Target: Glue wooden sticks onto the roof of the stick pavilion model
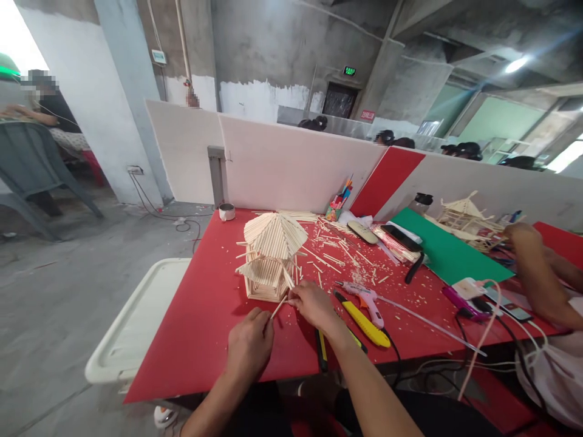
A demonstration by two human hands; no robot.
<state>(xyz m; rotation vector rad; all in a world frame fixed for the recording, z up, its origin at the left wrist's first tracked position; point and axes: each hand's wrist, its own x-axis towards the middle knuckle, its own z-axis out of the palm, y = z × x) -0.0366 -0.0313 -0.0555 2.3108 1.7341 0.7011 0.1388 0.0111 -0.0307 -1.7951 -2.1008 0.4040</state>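
Note:
A small pavilion model (266, 258) built of thin wooden sticks, with a pointed roof, stands on the red tabletop (195, 315). In front of it, my left hand (249, 340) is closed on a thin wooden stick (278, 308) that slants up to the right. My right hand (313, 305) is at the model's lower right corner, fingers pinched together near the stick's upper end. What the right fingertips hold is too small to make out.
A pink glue gun (370, 303) and a yellow cutter (364, 323) lie right of my right hand. Loose sticks, a pen cup (333, 210) and a tape roll (226, 211) are behind. At right, a person's arm (532, 273) is beside another stick model (464, 212).

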